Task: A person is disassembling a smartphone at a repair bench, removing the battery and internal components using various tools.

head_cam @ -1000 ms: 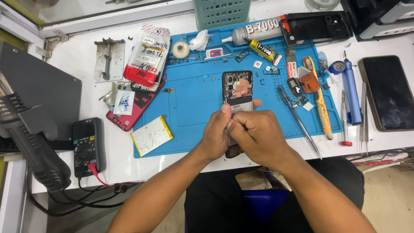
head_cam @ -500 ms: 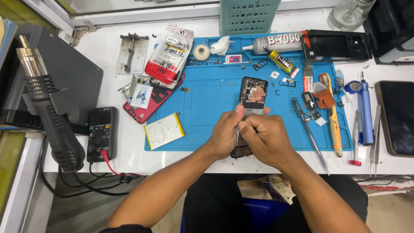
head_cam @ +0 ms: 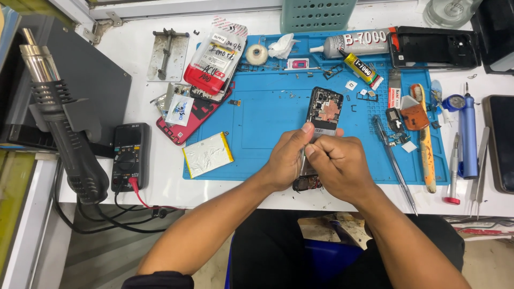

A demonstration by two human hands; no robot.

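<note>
1. Black and slim, the opened phone (head_cam: 321, 115) lies lengthwise on the blue silicone work mat (head_cam: 267, 134), its back cover off, so the circuit board and a copper-coloured patch at its upper end are bare. Its near end sits under both hands, close to the table's front edge.

2. The left hand (head_cam: 286, 158) grips the phone's left side, thumb pressed on top near the middle, the other fingers curled about the edge.

3. The right hand (head_cam: 337, 166) is closed in a tight pinch over the lower half. Whether it nips a small part or a thin tool I cannot tell; its fingers hide that.

4. Handling, as a judgement: the phone looks light, stiff and flat, yet fragile with the cover gone. Exposed board, thin flex cables and the glass underneath would suffer from bending or prying. The safest hold is by the long side rails of the frame, not on the bare board.

5. A loose, foil-wrapped battery (head_cam: 208, 154) with a yellow edge lies at the mat's left margin; it looks soft and should not be creased or pierced.

6. Nearby: a black multimeter (head_cam: 130, 155) at left, a heat gun (head_cam: 64, 123) in its stand, glue tubes (head_cam: 358, 44) at the far side, tweezers (head_cam: 395, 163) and a blue screwdriver (head_cam: 468, 139) to the right.
</note>
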